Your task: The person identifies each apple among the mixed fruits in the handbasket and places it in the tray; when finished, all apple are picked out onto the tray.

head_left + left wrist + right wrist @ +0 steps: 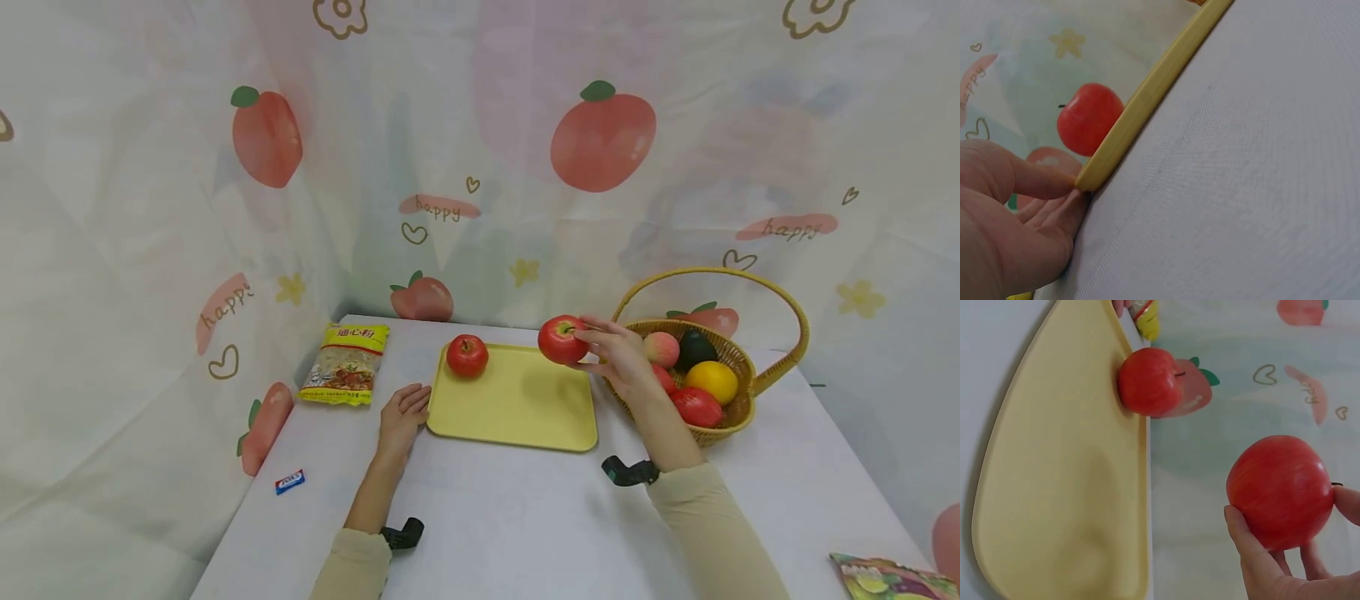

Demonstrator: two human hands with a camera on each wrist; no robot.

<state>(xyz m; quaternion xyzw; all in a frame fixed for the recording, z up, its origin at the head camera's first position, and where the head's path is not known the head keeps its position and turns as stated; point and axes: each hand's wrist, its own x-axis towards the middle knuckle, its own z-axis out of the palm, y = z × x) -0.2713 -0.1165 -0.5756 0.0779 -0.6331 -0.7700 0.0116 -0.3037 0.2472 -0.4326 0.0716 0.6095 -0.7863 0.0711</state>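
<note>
A yellow tray lies on the white table, with one red apple on its far left corner. My left hand is at the tray's left edge; in the left wrist view its thumb and fingers pinch the rim. My right hand grips a second red apple between thumb and fingers, raised above the right side of the tray. Beside that hand stands a wicker basket holding a peach, an avocado, an orange and red fruit.
A yellow bag of pasta lies at the back left. A small blue-and-red packet is on the left side of the table. At the front right corner lies a colourful packet. Printed cloth hangs behind and to the sides.
</note>
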